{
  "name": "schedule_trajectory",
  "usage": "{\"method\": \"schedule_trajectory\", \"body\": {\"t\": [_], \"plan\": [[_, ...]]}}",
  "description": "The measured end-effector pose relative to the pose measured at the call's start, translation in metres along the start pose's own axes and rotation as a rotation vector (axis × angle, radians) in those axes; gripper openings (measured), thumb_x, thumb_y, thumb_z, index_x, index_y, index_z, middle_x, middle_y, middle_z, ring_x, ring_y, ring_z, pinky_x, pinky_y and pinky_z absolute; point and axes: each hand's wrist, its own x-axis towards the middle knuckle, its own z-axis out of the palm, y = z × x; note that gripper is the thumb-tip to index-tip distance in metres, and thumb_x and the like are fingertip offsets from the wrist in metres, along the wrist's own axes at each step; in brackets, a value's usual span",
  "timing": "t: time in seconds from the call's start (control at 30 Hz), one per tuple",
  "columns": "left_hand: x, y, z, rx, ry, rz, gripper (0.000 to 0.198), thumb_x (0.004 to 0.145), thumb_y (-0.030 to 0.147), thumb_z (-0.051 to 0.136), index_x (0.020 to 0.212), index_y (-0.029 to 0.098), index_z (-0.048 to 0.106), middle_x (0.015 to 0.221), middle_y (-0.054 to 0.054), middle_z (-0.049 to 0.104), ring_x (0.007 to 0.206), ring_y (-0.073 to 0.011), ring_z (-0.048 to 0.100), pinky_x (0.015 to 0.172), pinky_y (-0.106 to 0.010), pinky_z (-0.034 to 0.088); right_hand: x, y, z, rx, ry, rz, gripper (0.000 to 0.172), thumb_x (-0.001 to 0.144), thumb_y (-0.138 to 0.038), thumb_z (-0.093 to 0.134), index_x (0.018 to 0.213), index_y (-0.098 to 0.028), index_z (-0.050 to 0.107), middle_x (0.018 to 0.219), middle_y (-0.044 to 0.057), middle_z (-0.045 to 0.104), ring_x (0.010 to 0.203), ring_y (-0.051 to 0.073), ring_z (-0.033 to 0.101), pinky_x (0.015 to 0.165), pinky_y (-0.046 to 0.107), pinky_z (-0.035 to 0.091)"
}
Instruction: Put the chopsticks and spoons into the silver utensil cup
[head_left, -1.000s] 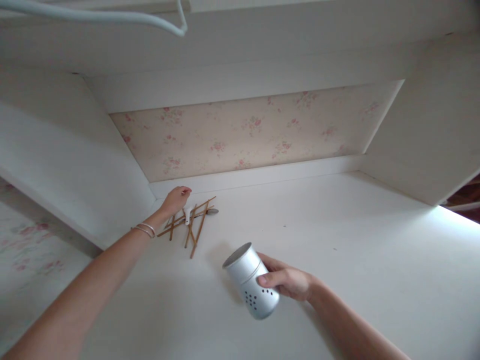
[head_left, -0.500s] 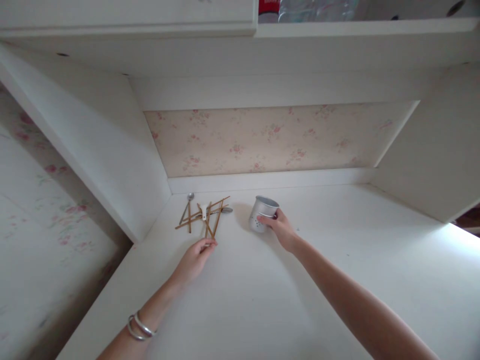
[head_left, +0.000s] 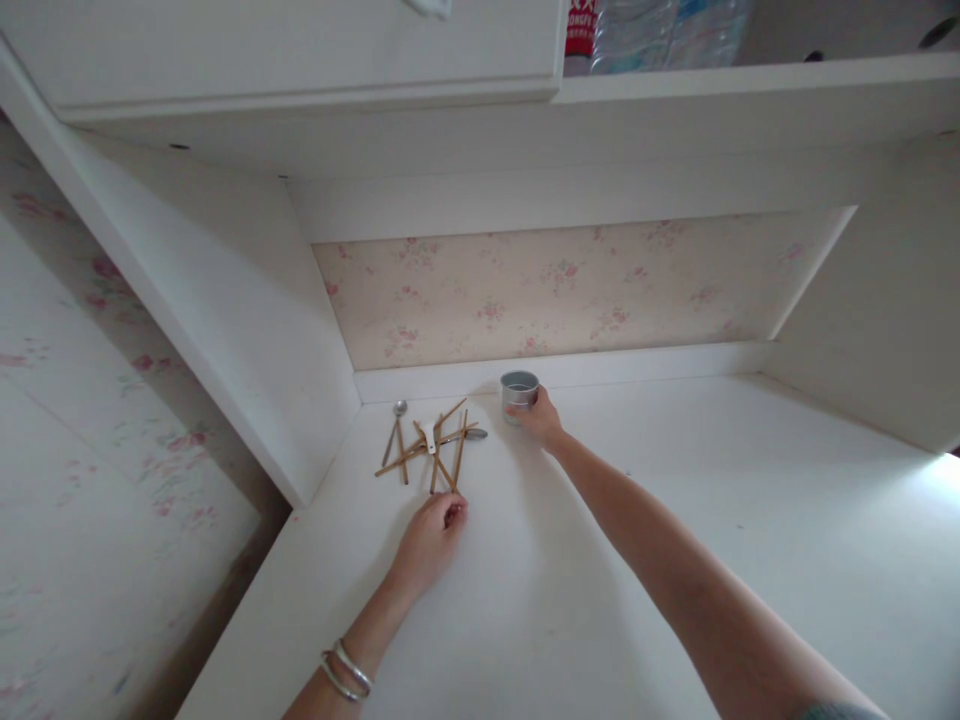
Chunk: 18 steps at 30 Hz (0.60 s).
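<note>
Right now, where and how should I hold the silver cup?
I'd grip the silver cup around its side, from the right, as the right hand does: its wall is round, its mouth faces up, and the sticks lie to its left.

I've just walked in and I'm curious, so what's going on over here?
A person's right hand grips a silver, round metal cup, mouth up, near the back of a white, flat work surface. The left hand is at the near ends of some thin brown sticks; whether it grips one is hard to tell. The sticks lie crossed in a loose heap with a silver metal spoon and a small white object.
</note>
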Motion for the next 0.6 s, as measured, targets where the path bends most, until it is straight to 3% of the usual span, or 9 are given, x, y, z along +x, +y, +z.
{"method": "schedule_trajectory", "body": {"t": [0.23, 0.43, 0.6], "plan": [[0.027, -0.006, -0.008, 0.148, 0.046, -0.009, 0.022, 0.085, 0.027, 0.045, 0.088, 0.018, 0.064, 0.088, -0.005, 0.066, 0.081, -0.0154, 0.059, 0.076, -0.025, 0.042, -0.004, 0.009, -0.003, -0.056, 0.051, -0.017, 0.099, 0.054, -0.043, 0.076, 0.135, -0.011, 0.031, 0.136, 0.021, 0.040, 0.126, 0.033, 0.039, 0.102, 0.043, 0.033], [0.049, -0.011, -0.016, 0.268, 0.092, -0.063, 0.021, 0.086, 0.029, 0.046, 0.091, 0.021, 0.065, 0.093, -0.004, 0.065, 0.083, -0.0153, 0.060, 0.078, -0.025, 0.041, -0.046, 0.029, -0.032, -0.018, 0.099, -0.128, 0.077, 0.066, -0.045, 0.067, 0.132, -0.018, 0.037, 0.131, 0.015, 0.045, 0.113, 0.028, 0.050, 0.094, 0.041, 0.042], [0.053, -0.013, -0.014, 0.288, 0.117, -0.070, 0.021, 0.086, 0.030, 0.045, 0.092, 0.023, 0.065, 0.095, -0.003, 0.064, 0.085, -0.0156, 0.060, 0.076, -0.025, 0.042, -0.099, 0.048, -0.055, 0.067, 0.029, -0.114, 0.055, 0.072, -0.041, 0.062, 0.121, -0.021, 0.045, 0.116, 0.011, 0.054, 0.098, 0.023, 0.056, 0.081, 0.037, 0.049]]}}
